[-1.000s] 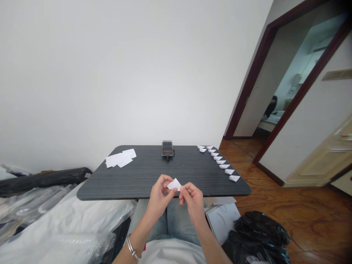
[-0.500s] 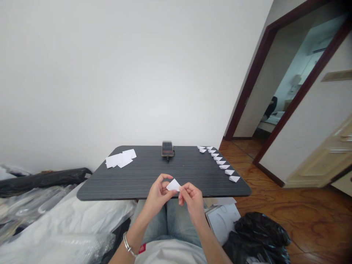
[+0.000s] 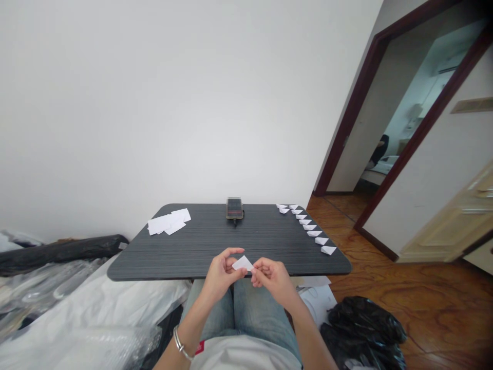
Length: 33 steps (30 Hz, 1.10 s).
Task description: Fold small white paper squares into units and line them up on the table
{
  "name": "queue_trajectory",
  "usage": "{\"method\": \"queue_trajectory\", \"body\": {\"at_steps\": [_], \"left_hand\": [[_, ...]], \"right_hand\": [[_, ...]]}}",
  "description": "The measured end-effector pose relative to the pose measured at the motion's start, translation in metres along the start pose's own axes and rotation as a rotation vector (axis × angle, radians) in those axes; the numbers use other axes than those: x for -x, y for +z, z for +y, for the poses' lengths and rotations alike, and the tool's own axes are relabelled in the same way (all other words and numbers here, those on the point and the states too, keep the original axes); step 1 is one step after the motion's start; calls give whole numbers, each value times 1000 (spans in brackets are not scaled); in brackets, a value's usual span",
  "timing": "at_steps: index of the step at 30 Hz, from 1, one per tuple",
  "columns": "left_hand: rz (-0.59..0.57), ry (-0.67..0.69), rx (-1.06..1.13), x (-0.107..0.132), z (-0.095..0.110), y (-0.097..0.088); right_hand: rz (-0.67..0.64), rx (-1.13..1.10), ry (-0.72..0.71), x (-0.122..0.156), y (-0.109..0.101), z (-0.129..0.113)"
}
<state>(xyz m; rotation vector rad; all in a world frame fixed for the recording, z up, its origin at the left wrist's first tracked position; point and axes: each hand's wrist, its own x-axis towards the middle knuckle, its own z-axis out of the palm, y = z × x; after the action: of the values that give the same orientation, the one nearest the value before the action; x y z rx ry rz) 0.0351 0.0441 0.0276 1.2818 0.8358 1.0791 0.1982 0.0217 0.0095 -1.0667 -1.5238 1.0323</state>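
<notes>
A small folded white paper piece (image 3: pixel 243 263) is pinched between both my hands, just above the near edge of the dark table (image 3: pixel 208 246). My left hand (image 3: pixel 221 273), with a bracelet on its wrist, grips the paper's left side. My right hand (image 3: pixel 272 277) pinches its right corner. Several folded white paper pieces (image 3: pixel 308 226) lie in a row along the table's right edge. A loose pile of flat white paper slips (image 3: pixel 169 222) rests at the table's far left.
A phone (image 3: pixel 234 208) stands at the table's far middle. White plastic sheets (image 3: pixel 77 318) lie to the left, a black bag (image 3: pixel 362 329) on the wooden floor to the right. An open doorway (image 3: pixel 400 123) shows a person in another room.
Both hands have sunk slightly toward me with the paper piece, and my right hand has shifted a little to the right, turning the paper flatter.
</notes>
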Motion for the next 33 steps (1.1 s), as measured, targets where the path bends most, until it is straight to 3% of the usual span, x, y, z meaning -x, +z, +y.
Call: {"method": "queue_trajectory", "body": {"at_steps": [3,9,15,21,27,33], "left_hand": [[-11,-26,19,0,1,0],[-5,-25,-14,-1,0,-4],[-27,22,-76,-3,-6,-4],[-27,58,-141,-2,-8,-4],[-164,-52,-39,1,-3,-11],[-323,-5,-42,6,3,-19]], "right_hand": [[-96,-53,20,1,-7,-4],[-160,-48,14,3,-10,-6],[-32,40,-57,2,3,-3],[-22,51,-55,1,5,1],[-43,19,-3,0,-1,1],[-59,-34,58,-2,-4,0]]}}
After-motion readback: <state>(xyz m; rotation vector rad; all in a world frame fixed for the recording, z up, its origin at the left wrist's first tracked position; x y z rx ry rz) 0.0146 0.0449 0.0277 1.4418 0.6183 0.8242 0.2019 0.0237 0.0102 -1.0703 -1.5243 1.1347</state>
